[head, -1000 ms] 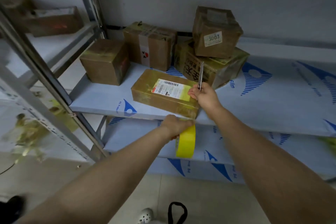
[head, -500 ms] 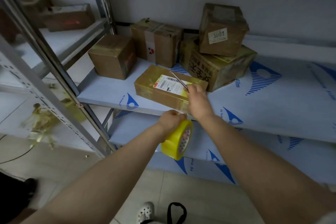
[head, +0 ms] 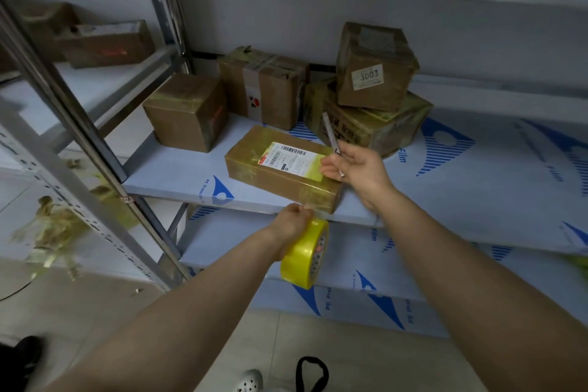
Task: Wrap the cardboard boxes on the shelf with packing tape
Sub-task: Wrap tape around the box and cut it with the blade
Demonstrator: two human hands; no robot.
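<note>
A flat cardboard box (head: 273, 175) with a white shipping label lies at the front edge of the shelf (head: 178, 181), its sides glossy with yellowish tape. My left hand (head: 294, 221) grips a yellow roll of packing tape (head: 305, 253) just below the shelf edge, under the box's near right corner. My right hand (head: 356, 165) hovers at the box's right end and holds a thin metal blade (head: 331, 134) that points up and away.
Behind the flat box stand a cube box (head: 187, 111), a taped box (head: 264, 86), and a large box (head: 375, 127) with a smaller labelled box (head: 375, 67) on top. A metal upright (head: 79, 124) rises at left. Tape scraps (head: 54, 226) litter the left shelves.
My right hand has lifted off the box top and swung right, the blade now pointing upward. The tape roll has tilted and dropped a little below the shelf edge.
</note>
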